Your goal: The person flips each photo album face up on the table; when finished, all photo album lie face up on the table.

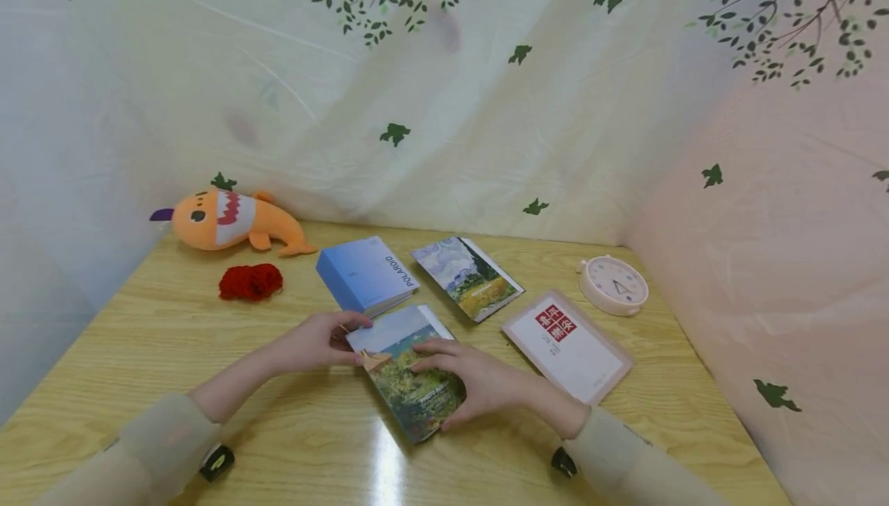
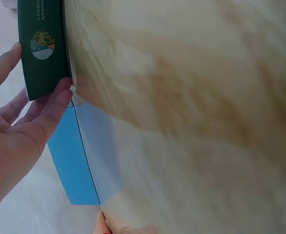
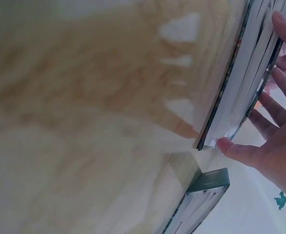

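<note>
Pale beige sleeves (image 1: 156, 440), foreground; on my feed, left hand (image 1: 322, 342) and right hand (image 1: 482, 377), fingers apart, touch a rectangular landscape-covered photo album (image 1: 399, 388) on the yellow wood-grain table (image 1: 292, 436), backed by pale leaf-printed sheeting (image 1: 458, 182).

Bare tabletop (image 1: 299, 444) gives passage in front of the garden-cover album (image 1: 396, 394), between the two sleeves (image 1: 167, 436), and again to the left of the left hand (image 1: 318, 344), as far as the red yarn (image 1: 251, 282). Beyond that album the way is obstructed by the blue album (image 1: 368, 271), just past the left hand, the wheat-field album (image 1: 468, 282) and the white album (image 1: 572, 355) near the right hand (image 1: 486, 379), with narrow lanes between them. The clock (image 1: 613, 285) lies beyond the white album, while the plush toy (image 1: 239, 220) and leaf-patterned backdrop (image 1: 451, 182) bound the rear.
</note>
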Available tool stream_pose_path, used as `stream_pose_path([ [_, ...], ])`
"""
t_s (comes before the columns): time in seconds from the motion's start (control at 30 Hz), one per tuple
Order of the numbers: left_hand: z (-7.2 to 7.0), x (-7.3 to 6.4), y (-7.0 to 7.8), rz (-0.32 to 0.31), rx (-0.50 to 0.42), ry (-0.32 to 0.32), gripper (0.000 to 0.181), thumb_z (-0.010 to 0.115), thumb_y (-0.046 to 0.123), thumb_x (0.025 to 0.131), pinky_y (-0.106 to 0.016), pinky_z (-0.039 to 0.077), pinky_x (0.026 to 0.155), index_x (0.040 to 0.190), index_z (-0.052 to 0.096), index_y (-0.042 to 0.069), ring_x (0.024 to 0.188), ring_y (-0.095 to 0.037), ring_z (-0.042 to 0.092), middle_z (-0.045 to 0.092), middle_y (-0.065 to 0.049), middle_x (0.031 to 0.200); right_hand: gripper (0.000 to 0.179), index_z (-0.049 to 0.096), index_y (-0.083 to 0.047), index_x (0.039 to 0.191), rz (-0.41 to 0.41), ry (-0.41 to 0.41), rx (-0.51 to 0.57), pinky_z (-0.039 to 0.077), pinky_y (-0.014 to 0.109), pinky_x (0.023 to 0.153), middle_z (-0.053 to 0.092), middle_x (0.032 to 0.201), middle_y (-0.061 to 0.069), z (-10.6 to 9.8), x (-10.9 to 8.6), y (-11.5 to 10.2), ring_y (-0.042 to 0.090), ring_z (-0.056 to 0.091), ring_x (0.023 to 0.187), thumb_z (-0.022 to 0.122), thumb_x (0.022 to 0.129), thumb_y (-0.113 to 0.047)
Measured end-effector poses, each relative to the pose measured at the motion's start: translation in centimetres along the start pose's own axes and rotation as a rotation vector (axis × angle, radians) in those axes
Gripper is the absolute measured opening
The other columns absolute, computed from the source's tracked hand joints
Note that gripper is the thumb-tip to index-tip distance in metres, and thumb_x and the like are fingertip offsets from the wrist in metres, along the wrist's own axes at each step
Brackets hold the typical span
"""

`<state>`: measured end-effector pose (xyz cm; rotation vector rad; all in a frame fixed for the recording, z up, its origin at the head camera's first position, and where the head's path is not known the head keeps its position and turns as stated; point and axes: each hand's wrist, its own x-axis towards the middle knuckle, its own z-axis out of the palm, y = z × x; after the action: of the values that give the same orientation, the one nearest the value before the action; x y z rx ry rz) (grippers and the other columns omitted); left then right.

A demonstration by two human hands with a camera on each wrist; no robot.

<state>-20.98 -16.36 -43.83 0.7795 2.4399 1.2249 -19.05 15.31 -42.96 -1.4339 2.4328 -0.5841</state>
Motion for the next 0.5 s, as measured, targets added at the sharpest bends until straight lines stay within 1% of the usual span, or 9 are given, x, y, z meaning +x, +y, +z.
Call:
stream_pose_path([
  [0.13,0.0,0.1,0.1,-0.014,0.029,-0.011,0.053,0.076,0.028,0.08,-0.021,0.053,0.074,0.125,0.056,0.008,0.088,-0.012,0.064,0.061,-0.013,0.119,0.083,0.044,-0.023,0.14,-0.016,-0.011,-0.013,0.027,0.045,0.112,0.026,0.154,-0.001,0.0,0.2,0.2,0.023,0.023,0.142,0.082,0.068,-0.043],
  [0.33,0.0,0.1,0.4,-0.014,0.056,-0.035,0.048,0.079,0.02,0.078,-0.021,0.053,0.071,0.118,0.057,0.005,0.088,-0.014,0.06,0.063,-0.006,0.104,0.084,0.043,-0.025,0.141,-0.012,-0.048,-0.07,0.025,0.05,0.112,0.024,0.155,-0.002,-0.1,0.3,-0.1,0.023,0.021,0.143,0.08,0.069,-0.046],
  [0.4,0.0,0.0,0.6,-0.011,0.079,-0.038,0.047,0.078,0.019,0.078,-0.021,0.052,0.07,0.118,0.057,0.005,0.087,-0.014,0.059,0.062,-0.004,0.1,0.083,0.043,-0.025,0.141,-0.013,-0.056,-0.061,0.024,0.051,0.112,0.024,0.155,-0.001,-0.1,0.3,-0.2,0.023,0.02,0.143,0.08,0.07,-0.046],
  [0.5,0.0,-0.2,1.1,-0.005,0.17,-0.023,0.047,0.078,0.022,0.079,-0.024,0.051,0.072,0.118,0.058,0.006,0.089,-0.013,0.058,0.061,-0.001,0.098,0.079,0.044,-0.022,0.141,-0.007,-0.056,0.004,0.025,0.05,0.112,0.025,0.155,0.001,-0.4,0.0,-0.2,0.023,0.02,0.143,0.08,0.072,-0.041],
])
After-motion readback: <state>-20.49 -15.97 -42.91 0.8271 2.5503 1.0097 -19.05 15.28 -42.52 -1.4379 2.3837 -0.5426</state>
